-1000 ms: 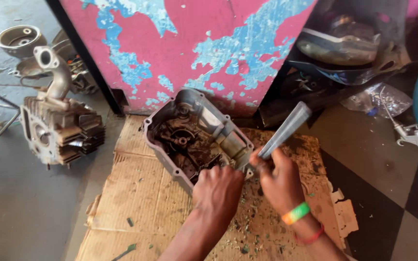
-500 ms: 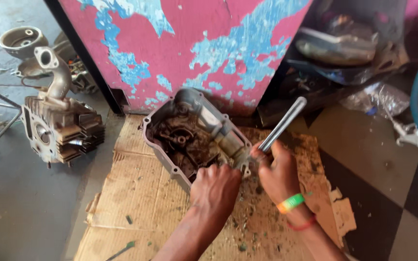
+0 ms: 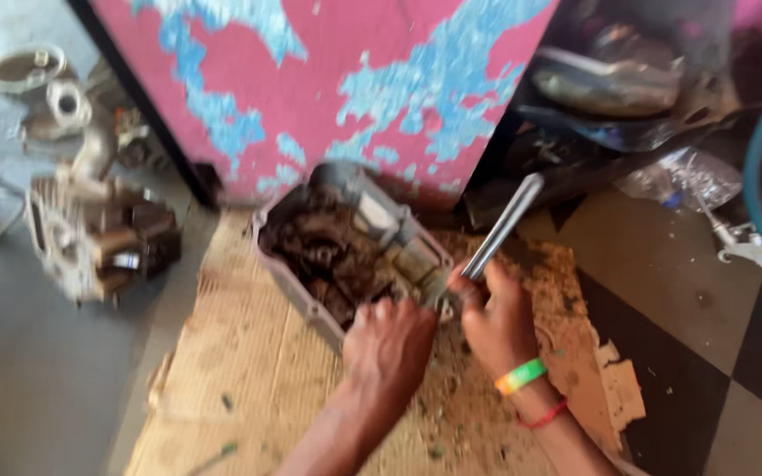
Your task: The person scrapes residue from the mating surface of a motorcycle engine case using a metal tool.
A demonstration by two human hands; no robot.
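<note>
Our right hand (image 3: 497, 324) has its grip wrapped tight around a long metal tool (image 3: 503, 227), the shaft angled up and to the right, its lower tip at the near edge of the engine casing (image 3: 346, 251). Our left hand (image 3: 390, 348) clamps its grip on the casing's near rim. The casing lies open side up on stained cardboard (image 3: 240, 353) before a peeling pink and blue panel (image 3: 354, 79). A finned engine cylinder (image 3: 90, 238) stands well apart to the left.

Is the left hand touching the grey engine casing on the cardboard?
Touching. In the head view the left hand lies over the near rim of the engine casing, fingers curled on its edge with no gap, though the picture is blurred.
</note>
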